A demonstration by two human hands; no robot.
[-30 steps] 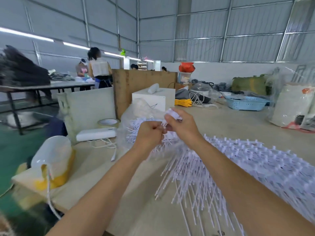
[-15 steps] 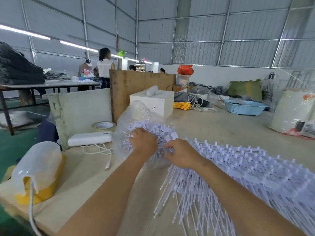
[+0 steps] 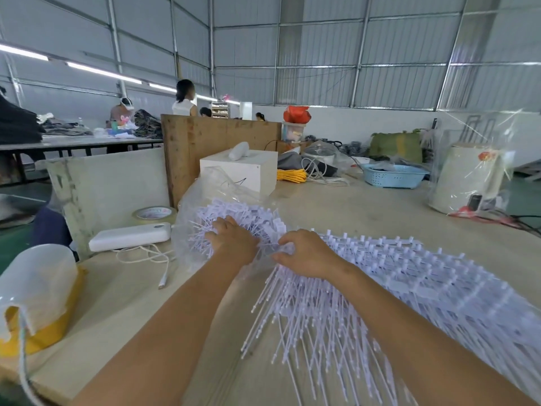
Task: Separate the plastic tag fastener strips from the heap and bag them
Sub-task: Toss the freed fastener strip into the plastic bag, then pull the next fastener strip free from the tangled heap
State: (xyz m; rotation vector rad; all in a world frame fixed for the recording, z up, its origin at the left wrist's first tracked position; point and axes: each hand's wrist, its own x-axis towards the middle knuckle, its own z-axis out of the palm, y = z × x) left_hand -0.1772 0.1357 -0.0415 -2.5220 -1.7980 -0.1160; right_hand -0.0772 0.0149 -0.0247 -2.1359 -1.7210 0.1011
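The left hand (image 3: 232,240) lay on the white tag fastener strips (image 3: 240,215) packed inside the clear plastic bag (image 3: 205,194), its fingers spread and fairly straight, pressing down on them rather than curling round any. The right hand (image 3: 307,253) rested at the bag's near edge, where the bag met the heap (image 3: 395,282); its fingers were bent down onto the crumpled plastic film there, but whether they pinched the film or a strip could not be told. The heap of loose strips spread over the wooden bench (image 3: 351,209) to the right of the bag and toward the viewer, its thin stems fanning out under the right forearm. Left of the bag lay a white power bank (image 3: 130,237) with its cable (image 3: 146,257) trailing, and a roll of tape (image 3: 154,213) stood just behind it. Farther back on the bench stood a white box (image 3: 243,168) and a blue basket (image 3: 393,175).
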